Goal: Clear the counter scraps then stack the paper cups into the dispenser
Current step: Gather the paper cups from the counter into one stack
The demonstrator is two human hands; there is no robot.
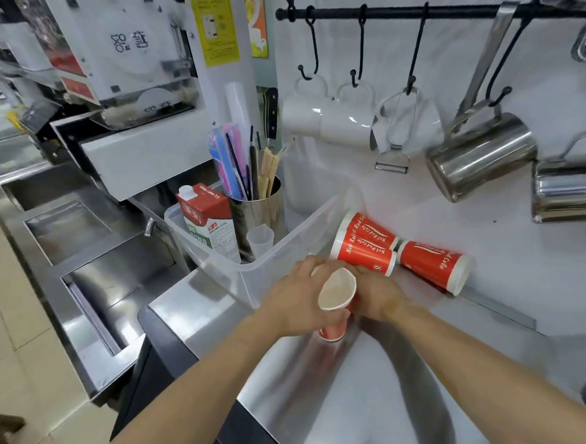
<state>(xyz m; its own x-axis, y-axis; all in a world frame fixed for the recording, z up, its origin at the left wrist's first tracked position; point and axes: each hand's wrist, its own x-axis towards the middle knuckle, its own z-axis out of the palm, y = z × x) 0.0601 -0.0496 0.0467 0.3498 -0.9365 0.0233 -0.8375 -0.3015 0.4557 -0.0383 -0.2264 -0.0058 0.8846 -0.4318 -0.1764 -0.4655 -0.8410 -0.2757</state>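
A red paper cup (335,296) with a white inside is held just above the steel counter (329,391), its mouth tilted toward me. My left hand (296,300) wraps its left side and my right hand (378,295) grips its right side. Behind them lie more red paper cups on their sides against the wall: two nested ones (365,245) and a single cup (435,266) to the right. No dispenser can be picked out with certainty.
A clear plastic bin (253,275) left of the cups holds a milk carton (209,220), a steel canister of straws (256,207) and a small clear cup (261,239). White mugs (330,120), a peeler and steel pitchers (479,155) hang on the wall rail. Sunken steel wells lie at left.
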